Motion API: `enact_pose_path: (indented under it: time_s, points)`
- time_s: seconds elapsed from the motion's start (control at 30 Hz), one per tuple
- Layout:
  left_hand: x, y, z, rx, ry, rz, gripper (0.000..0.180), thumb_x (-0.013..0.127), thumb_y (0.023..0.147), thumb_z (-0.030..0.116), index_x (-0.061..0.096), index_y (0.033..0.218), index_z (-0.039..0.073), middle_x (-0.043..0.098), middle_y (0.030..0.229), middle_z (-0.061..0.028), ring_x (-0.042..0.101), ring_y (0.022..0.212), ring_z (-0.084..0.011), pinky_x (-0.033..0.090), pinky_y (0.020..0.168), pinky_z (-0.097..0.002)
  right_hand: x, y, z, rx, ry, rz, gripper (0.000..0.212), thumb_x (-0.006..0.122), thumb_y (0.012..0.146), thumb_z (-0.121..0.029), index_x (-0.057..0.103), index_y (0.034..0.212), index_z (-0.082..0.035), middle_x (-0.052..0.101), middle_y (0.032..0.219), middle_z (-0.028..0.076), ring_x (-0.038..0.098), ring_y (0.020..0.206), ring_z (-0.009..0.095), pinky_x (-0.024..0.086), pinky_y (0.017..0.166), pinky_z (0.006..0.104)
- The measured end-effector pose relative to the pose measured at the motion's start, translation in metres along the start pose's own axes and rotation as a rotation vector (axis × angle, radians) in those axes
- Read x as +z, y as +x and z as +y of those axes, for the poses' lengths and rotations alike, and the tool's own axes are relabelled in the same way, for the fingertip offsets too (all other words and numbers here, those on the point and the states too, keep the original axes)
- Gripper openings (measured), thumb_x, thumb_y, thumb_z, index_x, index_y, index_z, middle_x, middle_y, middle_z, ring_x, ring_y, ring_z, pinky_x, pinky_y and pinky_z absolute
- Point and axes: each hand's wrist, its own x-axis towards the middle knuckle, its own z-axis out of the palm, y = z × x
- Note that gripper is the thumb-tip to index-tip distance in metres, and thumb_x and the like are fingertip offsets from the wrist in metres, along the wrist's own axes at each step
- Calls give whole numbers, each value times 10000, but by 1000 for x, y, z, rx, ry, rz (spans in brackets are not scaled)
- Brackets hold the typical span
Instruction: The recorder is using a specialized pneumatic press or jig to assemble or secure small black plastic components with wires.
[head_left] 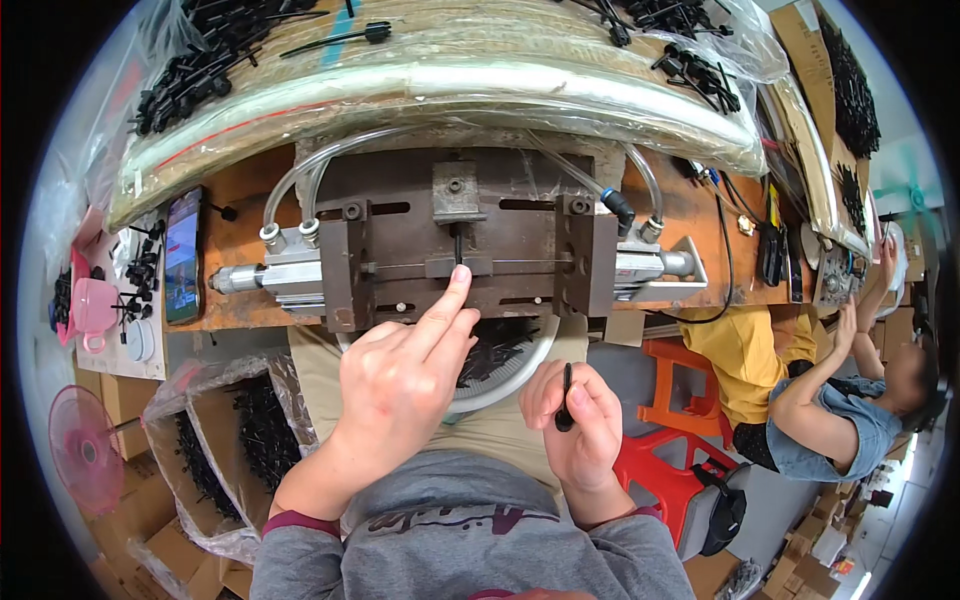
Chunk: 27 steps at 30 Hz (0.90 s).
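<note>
My left hand (400,378) reaches to the middle of a dark metal fixture (400,170). Its index finger is stretched out, the fingertip touching the lower end of a slim black part (459,240) that sits upright in the centre block (440,267). The other fingers are loosely bent, and nothing shows in them. In front of the fixture, to the right, my right hand (585,425) pinches a small black plastic part (566,400) with a thin stem and a thicker lower end. A pneumatic cylinder (290,275) points inward from the left, another (640,268) from the right.
Piles of black parts (190,80) lie on a plastic-wrapped ledge beyond the fixture. A white basket (545,350) of parts stands below. A phone (184,255) and pink cup (95,305) are left. At right are a red stool (655,460) and a co-worker (830,410).
</note>
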Motion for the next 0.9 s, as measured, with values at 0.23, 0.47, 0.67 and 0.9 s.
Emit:
enact_pose_path:
  time_s: [0.23,0.47,0.67,0.9]
  points:
    - [-9,4,8,-12,-49,-5,304,775,703,122,705,982,23,674,1155,-120,612,582,-145,478,551,-249,-3,2,-2,-148,-219,110,168,498,976,-116,597,989,18,537,905,61,471,781,106,370,706,232]
    - [-12,-13,29,264,-535,5,353,806,664,79,712,998,14,690,955,-101,670,734,-204,527,586,-257,10,1,-7,15,13,119,156,497,999,-152,543,962,-8,564,960,78,502,647,53,414,576,169]
    - [-11,-11,35,248,-542,-21,318,786,636,2,716,946,17,675,877,-82,650,684,-205,515,568,-276,4,1,-4,81,64,65,123,509,990,-118,550,1034,-10,599,915,58,538,696,65,453,607,200]
    - [-6,-23,34,90,-492,82,350,807,580,-24,695,907,32,662,848,-95,625,730,-220,483,611,-299,-6,5,11,149,58,66,171,547,986,-190,580,1056,-37,537,754,-4,475,597,36,393,532,186]
